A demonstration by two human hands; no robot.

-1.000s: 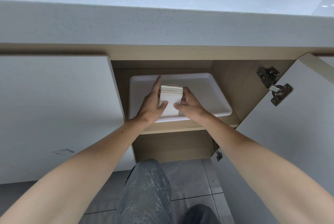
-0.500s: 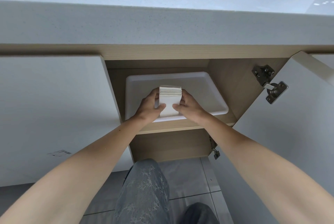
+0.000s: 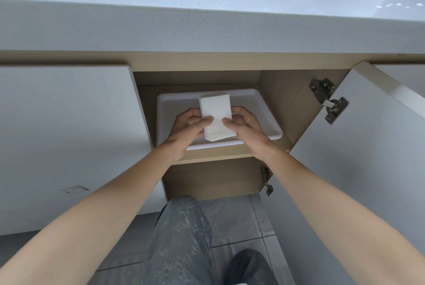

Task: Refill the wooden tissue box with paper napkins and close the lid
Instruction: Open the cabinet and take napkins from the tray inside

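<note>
A stack of white paper napkins [image 3: 216, 112] is held over a white plastic tray [image 3: 264, 114] on the shelf of an open cupboard. My left hand [image 3: 188, 128] grips the stack's left edge, thumb on top and fingers curled under. Along the stack's right edge my right hand [image 3: 243, 126] grips in the same way. The stack is tilted, its flat top face turned toward me. The wooden tissue box is not in view.
The white countertop [image 3: 207, 20] juts out above the cupboard. The open cupboard door [image 3: 368, 158] with metal hinges [image 3: 328, 100] stands at the right, a closed door [image 3: 69, 135] at the left. My knees [image 3: 181, 238] are over the tiled floor below.
The stack has been lifted and tipped so its flat face shows instead of its edge. Both hands' fingers have curled around it, and the hands have moved slightly toward me.
</note>
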